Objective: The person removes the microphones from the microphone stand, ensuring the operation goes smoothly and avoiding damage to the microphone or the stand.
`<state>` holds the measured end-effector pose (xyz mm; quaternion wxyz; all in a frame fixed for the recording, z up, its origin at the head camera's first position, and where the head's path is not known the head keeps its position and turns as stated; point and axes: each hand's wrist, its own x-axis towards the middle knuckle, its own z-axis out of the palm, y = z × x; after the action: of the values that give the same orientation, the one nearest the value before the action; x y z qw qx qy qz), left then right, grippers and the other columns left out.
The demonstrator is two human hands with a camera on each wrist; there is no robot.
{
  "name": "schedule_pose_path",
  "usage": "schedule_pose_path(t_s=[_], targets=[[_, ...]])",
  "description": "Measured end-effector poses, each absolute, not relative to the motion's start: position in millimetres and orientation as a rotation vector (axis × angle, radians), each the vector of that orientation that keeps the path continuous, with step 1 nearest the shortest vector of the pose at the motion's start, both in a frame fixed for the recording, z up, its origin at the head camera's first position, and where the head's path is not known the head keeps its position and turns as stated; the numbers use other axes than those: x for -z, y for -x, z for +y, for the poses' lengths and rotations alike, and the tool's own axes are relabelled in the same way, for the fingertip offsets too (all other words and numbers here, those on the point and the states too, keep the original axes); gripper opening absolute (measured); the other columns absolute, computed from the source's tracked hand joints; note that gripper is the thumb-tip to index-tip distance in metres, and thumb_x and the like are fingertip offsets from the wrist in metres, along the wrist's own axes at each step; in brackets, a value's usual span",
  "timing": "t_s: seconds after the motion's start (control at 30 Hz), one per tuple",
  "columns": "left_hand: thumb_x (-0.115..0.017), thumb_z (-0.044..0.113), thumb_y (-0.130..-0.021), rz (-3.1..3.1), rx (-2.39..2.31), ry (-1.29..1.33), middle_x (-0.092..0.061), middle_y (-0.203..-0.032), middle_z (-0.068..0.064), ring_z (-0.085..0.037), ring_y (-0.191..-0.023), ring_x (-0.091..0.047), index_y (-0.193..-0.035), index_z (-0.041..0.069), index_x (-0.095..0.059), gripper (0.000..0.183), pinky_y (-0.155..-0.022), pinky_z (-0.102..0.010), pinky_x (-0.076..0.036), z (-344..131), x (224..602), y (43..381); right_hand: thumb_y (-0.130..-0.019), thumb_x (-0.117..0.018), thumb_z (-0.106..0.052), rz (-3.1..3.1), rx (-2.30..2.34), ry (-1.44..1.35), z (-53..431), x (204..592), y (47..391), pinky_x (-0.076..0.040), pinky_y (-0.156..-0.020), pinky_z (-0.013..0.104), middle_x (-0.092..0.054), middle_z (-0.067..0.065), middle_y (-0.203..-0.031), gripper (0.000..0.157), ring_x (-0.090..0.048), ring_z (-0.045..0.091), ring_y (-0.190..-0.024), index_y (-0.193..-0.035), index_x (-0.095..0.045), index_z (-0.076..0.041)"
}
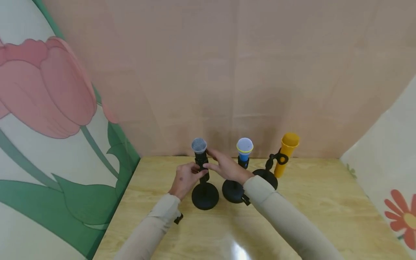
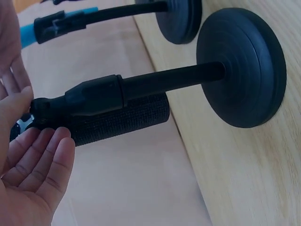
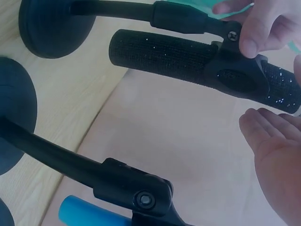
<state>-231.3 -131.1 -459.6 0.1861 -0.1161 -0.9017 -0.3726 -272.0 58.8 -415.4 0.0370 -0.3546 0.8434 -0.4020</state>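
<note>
A black microphone (image 1: 199, 145) with a silver mesh head and a sparkly handle sits tilted in the clip (image 3: 237, 75) of a black round-based stand (image 1: 205, 196). My left hand (image 1: 186, 177) holds this clip, its thumb (image 3: 249, 42) pressing on the clip near the screw and its fingers (image 2: 44, 162) on the other side by the handle. On the right of the same microphone is my right hand (image 1: 229, 166). Its fingers (image 3: 265, 132) are nearly straight beside the handle, and no grip shows; whether they touch it is unclear.
To the right, a blue microphone with a white head (image 1: 245, 145) stands in a second black stand (image 1: 232, 191). Beyond it, a yellow microphone (image 1: 286, 155) leans in a third stand's clip (image 1: 279, 157). A wall rises behind the wooden table (image 1: 156, 180).
</note>
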Motion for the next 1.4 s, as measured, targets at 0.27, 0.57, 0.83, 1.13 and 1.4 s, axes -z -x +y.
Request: schedule_pose_path(t_s=[0.27,0.57,0.83,1.13,1.4], targets=[[-0.083,0.022,-0.084,-2.475,1.09,0.354,-0.075,-0.078,-0.006,-0.014,-0.069,-0.072,-0.085,0.003,-0.077,0.019,-0.061,-0.029,-0.058,-129,457,234,-0.097,-0.067,-0.02,2.523,1.357,1.069,49,412,286,-0.037,-0.111,0.047,-0.052,0.016,-0.145,0.058,-0.048,0.028,-0.135,-0.147,-0.044,-0.004],[-0.083,0.019,-0.084,-2.503,1.126,0.331,-0.075,-0.078,-0.006,-0.014,-0.069,-0.072,-0.086,0.003,-0.077,0.017,-0.062,-0.029,-0.058,-129,457,230,-0.094,-0.072,-0.019,2.485,1.453,0.917,40,417,294,-0.04,-0.109,0.045,-0.056,0.015,-0.14,0.055,-0.052,0.029,-0.131,-0.141,-0.05,-0.002],[-0.082,0.016,-0.085,-2.473,1.11,0.368,-0.075,-0.078,-0.008,-0.015,-0.069,-0.072,-0.085,0.001,-0.077,0.015,-0.061,-0.028,-0.058,-131,457,232,-0.092,-0.075,-0.017,2.459,1.498,0.892,31,415,298,-0.05,-0.099,0.041,-0.063,0.016,-0.13,0.053,-0.061,0.027,-0.119,-0.137,-0.052,-0.001],[-0.08,0.015,-0.086,-2.496,1.123,0.337,-0.075,-0.078,-0.007,-0.014,-0.068,-0.071,-0.084,0.003,-0.078,0.012,-0.059,-0.027,-0.057,-136,454,230,-0.09,-0.076,-0.011,2.386,1.6,0.861,28,417,302,-0.051,-0.097,0.039,-0.064,0.019,-0.128,0.052,-0.063,0.029,-0.116,-0.135,-0.053,0.004],[-0.078,0.013,-0.088,-2.522,1.195,0.256,-0.075,-0.082,-0.006,-0.014,-0.071,-0.071,-0.088,0.003,-0.079,0.01,-0.063,-0.029,-0.058,-145,455,233,-0.088,-0.08,-0.017,2.447,1.614,0.797,26,418,304,-0.053,-0.093,0.039,-0.068,0.013,-0.123,0.047,-0.065,0.026,-0.113,-0.128,-0.061,-0.001]])
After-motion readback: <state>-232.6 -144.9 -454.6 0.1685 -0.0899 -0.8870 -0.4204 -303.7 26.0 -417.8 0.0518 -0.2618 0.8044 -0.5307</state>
